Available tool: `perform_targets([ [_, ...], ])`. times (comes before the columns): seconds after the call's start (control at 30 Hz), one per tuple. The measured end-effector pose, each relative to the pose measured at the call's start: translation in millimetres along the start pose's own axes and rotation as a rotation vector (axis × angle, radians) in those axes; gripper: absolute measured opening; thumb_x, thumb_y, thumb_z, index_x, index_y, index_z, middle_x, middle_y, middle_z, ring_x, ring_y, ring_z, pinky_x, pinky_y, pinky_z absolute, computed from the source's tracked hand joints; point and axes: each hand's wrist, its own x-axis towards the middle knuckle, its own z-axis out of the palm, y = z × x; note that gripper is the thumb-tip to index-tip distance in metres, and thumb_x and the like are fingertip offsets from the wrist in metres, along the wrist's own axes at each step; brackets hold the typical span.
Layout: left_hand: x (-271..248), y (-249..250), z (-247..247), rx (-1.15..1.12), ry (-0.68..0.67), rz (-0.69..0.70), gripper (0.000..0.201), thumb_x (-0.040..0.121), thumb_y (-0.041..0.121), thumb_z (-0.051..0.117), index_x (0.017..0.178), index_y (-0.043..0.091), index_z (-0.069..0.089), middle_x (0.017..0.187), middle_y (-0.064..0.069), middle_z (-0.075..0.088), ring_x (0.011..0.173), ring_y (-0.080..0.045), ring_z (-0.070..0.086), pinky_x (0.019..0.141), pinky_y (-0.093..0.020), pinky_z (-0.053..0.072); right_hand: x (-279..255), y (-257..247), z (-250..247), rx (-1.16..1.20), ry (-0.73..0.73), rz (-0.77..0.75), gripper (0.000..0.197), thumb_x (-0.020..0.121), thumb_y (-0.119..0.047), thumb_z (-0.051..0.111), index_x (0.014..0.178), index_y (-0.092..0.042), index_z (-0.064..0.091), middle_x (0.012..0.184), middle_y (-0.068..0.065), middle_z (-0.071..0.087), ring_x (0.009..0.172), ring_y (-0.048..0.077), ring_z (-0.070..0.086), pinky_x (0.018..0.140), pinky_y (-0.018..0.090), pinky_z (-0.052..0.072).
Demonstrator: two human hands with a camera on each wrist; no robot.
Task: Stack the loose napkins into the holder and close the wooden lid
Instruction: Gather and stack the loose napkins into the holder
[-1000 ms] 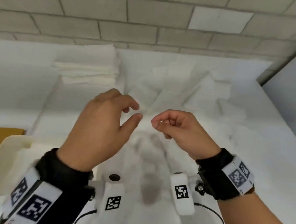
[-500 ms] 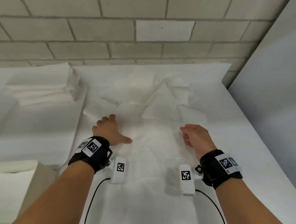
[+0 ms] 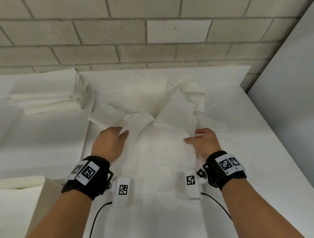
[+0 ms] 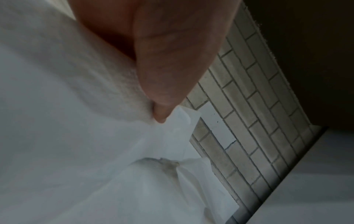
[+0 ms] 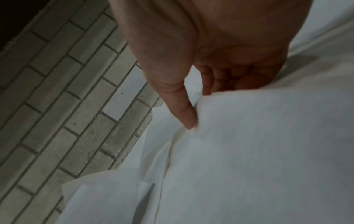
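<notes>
On the white worktop [image 3: 260, 162], left hand [image 3: 108, 145] and right hand [image 3: 205, 143] each pinch an edge of the loose napkins [image 3: 162, 135], judged light, limp, tear-prone, best gathered by opposite edges

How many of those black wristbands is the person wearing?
2. The left wristband sits on the left wrist and the right wristband on the right wrist, either side of the loose napkins. None seems hidden.
</notes>
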Motion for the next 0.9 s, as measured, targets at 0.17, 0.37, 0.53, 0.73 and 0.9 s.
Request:
perform_targets([
  [0.17,-7,-8,-19,-0.283,-0.007,-0.059,0.025,0.093,0.03,0.068,0.084,0.008,0.064,0.075,-0.005,0.067,0.073,-0.028,0.063,0.062,-0.032,0.045,-3,-1,-2,0.153,-0.073,0.028,0.023,0.073,-0.007,0.082,0.084,0.002,0.064,0.094,0.031,0.068,0.079,0.029,0.068,0.077,0.046,0.06],
  [0.37,-14,1,-35,-0.618,-0.044,-0.084,0.021,0.09,0.025,0.074,0.102,0.009,0.067,0.095,-0.005,0.076,0.086,-0.024,0.073,0.074,-0.038,0.058,-19,-3,1,0.112,-0.1,0.007,0.029,0.089,-0.007,0.069,0.066,-0.008,0.052,0.068,0.009,0.059,0.057,0.02,0.059,0.051,0.023,0.047],
  [0.53,-11,-1,-23,-0.927,-0.09,-0.166,0.019,0.097,0.013,0.063,0.116,0.012,0.067,0.111,-0.005,0.076,0.101,-0.023,0.073,0.088,-0.038,0.055,-45,1,-15,0.174,-0.048,-0.05,0.016,0.087,-0.012,0.07,0.08,0.002,0.068,0.086,0.019,0.072,0.082,0.035,0.068,0.077,0.042,0.054],
  [0.73,-20,-1,10,-0.95,-0.214,-0.34,0.017,0.103,0.011,0.052,0.105,0.006,0.069,0.101,-0.012,0.076,0.103,-0.039,0.069,0.094,-0.05,0.055,-102,-37,-29,0.264,-0.148,-0.206,0.012,0.088,-0.009,0.066,0.078,-0.009,0.072,0.082,0.012,0.074,0.074,0.024,0.069,0.075,0.036,0.054],
  [0.9,-16,16,0,-1.11,-0.263,-0.331,0.024,0.104,0.009,0.047,0.117,0.005,0.067,0.111,-0.015,0.074,0.103,-0.033,0.071,0.091,-0.047,0.057,-138,-89,-27,0.661,-0.372,-0.45,0.027,0.081,-0.008,0.058,0.105,-0.003,0.069,0.108,0.014,0.072,0.097,0.025,0.069,0.089,0.035,0.056],
])
